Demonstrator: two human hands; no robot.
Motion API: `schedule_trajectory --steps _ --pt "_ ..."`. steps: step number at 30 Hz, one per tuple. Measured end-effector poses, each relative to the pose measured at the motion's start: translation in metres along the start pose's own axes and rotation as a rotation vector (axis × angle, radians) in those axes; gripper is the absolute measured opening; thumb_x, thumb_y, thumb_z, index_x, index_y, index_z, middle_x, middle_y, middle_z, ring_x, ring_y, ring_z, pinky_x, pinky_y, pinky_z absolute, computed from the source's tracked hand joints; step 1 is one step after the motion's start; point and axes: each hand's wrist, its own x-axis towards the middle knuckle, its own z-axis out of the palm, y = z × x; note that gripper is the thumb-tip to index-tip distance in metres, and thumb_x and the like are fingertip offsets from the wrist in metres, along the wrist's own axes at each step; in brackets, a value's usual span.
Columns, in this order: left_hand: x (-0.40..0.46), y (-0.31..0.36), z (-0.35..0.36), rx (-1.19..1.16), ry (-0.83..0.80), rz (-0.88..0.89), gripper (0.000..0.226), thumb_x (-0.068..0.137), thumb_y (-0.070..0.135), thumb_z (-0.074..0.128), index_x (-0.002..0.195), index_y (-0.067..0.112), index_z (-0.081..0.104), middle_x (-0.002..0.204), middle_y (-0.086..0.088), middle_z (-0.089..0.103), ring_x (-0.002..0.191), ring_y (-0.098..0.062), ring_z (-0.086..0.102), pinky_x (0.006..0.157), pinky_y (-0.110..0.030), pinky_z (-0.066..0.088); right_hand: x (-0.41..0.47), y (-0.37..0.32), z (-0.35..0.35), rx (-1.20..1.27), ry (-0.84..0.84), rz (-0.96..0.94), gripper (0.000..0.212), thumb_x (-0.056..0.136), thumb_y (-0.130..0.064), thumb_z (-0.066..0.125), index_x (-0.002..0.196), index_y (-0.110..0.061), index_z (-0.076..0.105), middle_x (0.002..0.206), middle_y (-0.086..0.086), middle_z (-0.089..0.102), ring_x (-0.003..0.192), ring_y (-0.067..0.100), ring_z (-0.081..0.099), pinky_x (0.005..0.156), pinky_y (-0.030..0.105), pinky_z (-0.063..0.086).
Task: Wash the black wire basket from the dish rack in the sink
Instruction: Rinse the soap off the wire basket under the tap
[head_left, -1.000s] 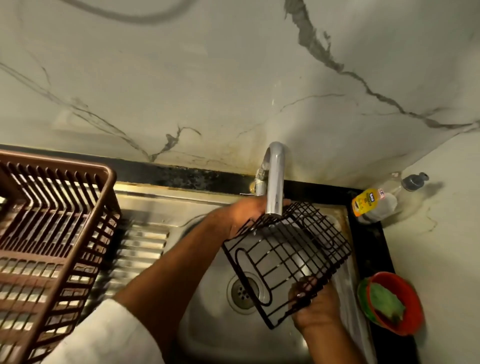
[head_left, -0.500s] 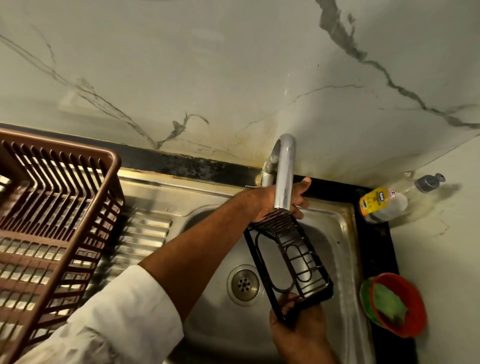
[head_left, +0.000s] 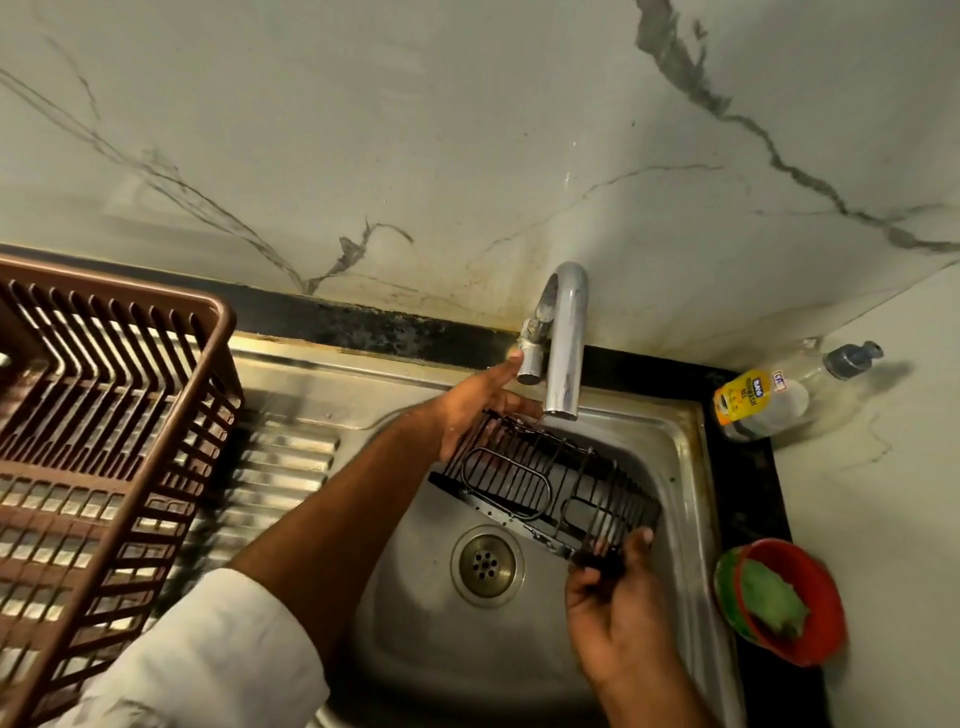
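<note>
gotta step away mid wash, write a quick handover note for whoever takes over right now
Left hand: grips the far end of the black wire basket, thumb up near the tap.
Right hand: pinches the basket's near corner.
Basket: held tilted over the sink, just below the spout; brown dish rack sits on the left.
Done: basket is out of the rack and at the sink.
Left: no running water visible. Green scrubber in the red bowl and soap bottle lie untouched on the right.

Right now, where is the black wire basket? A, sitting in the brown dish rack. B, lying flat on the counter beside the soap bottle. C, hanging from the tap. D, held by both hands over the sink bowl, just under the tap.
D: the left hand and the right hand each grip an end of the basket above the sink, below the tap.
</note>
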Motion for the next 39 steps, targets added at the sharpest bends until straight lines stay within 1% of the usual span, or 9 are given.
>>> schedule_trajectory --steps 4,8,12,19,22,26,29,34,39 --pt "-0.009 -0.018 -0.013 0.048 0.041 -0.039 0.074 0.091 0.084 0.024 0.081 0.038 0.081 0.155 -0.010 0.050 0.148 -0.035 0.031 0.121 -0.066 0.008 -0.001 -0.007 0.013 -0.025 -0.029 -0.010 0.015 0.099 -0.032 0.055 0.105 -0.019 0.060 0.092 0.006 0.059 0.073 0.010 0.054 0.039 0.013 0.045" --pt "0.001 -0.044 -0.027 -0.056 0.024 -0.068 0.093 0.065 0.104 0.040 0.119 0.038 0.075 0.143 -0.004 0.062 0.141 -0.038 0.045 0.117 -0.069 0.023 -0.001 -0.010 0.026 -0.084 -0.030 -0.017 0.017 0.099 -0.031 0.057 0.107 -0.017 0.061 0.089 0.006 0.060 0.072 0.010 0.056 0.039 0.014 0.046" --pt "-0.016 -0.047 -0.028 -0.136 0.039 0.014 0.070 0.088 0.083 0.045 0.123 0.028 0.072 0.127 -0.007 0.072 0.122 -0.035 0.064 0.102 -0.058 0.052 0.002 -0.012 0.033 -0.135 -0.011 -0.043 0.017 0.099 -0.031 0.059 0.109 -0.017 0.061 0.093 0.008 0.062 0.072 0.010 0.057 0.039 0.016 0.047" --pt "-0.040 -0.012 0.001 0.345 -0.138 0.095 0.067 0.084 0.084 0.045 0.129 0.038 0.064 0.143 0.000 0.061 0.124 -0.015 0.056 0.115 -0.042 0.035 -0.001 -0.001 0.035 -0.354 -0.052 -0.217 0.018 0.103 -0.033 0.053 0.111 -0.017 0.056 0.078 0.004 0.062 0.056 0.006 0.062 0.042 0.020 0.046" --pt "-0.038 -0.007 0.016 0.336 -0.278 0.044 0.084 0.071 0.097 0.045 0.133 0.043 0.062 0.145 0.001 0.059 0.133 -0.023 0.056 0.116 -0.055 0.037 -0.004 0.008 0.034 -0.482 -0.120 -0.362 0.016 0.106 -0.031 0.047 0.111 -0.017 0.052 0.061 -0.002 0.056 0.049 0.007 0.056 0.042 0.024 0.040" --pt "-0.035 -0.006 0.034 0.256 -0.265 0.085 0.068 0.098 0.070 0.042 0.153 0.031 0.045 0.161 0.000 0.043 0.147 -0.022 0.039 0.124 -0.050 0.027 -0.014 0.011 0.033 -0.659 -0.236 -0.488 0.013 0.106 -0.032 0.045 0.106 -0.019 0.049 0.055 -0.005 0.052 0.048 0.010 0.051 0.041 0.025 0.038" --pt "-0.030 -0.010 0.041 0.006 -0.126 0.122 0.037 0.106 0.044 0.047 0.120 0.016 0.067 0.128 -0.010 0.068 0.120 -0.021 0.062 0.110 -0.037 0.045 -0.026 0.011 0.030 -0.695 -0.360 -0.465 0.018 0.104 -0.028 0.048 0.100 -0.011 0.045 0.056 -0.004 0.045 0.049 0.013 0.045 0.043 0.027 0.039" --pt "-0.038 -0.016 0.046 -0.121 0.056 0.188 0.061 0.099 0.065 0.045 0.144 0.024 0.056 0.140 -0.001 0.058 0.133 -0.019 0.050 0.120 -0.044 0.033 -0.038 0.002 0.026 -0.705 -0.462 -0.396 0.025 0.098 -0.034 0.052 0.103 -0.010 0.047 0.060 -0.001 0.045 0.051 0.014 0.046 0.044 0.022 0.043" --pt "-0.059 -0.044 0.041 -0.078 -0.034 0.234 0.034 0.105 0.052 0.037 0.132 0.044 0.056 0.125 0.017 0.061 0.117 0.001 0.057 0.104 -0.025 0.044 -0.025 -0.019 0.034 -0.649 -0.445 -0.438 0.014 0.102 -0.030 0.052 0.099 -0.016 0.049 0.059 -0.004 0.045 0.049 0.011 0.044 0.043 0.022 0.040"
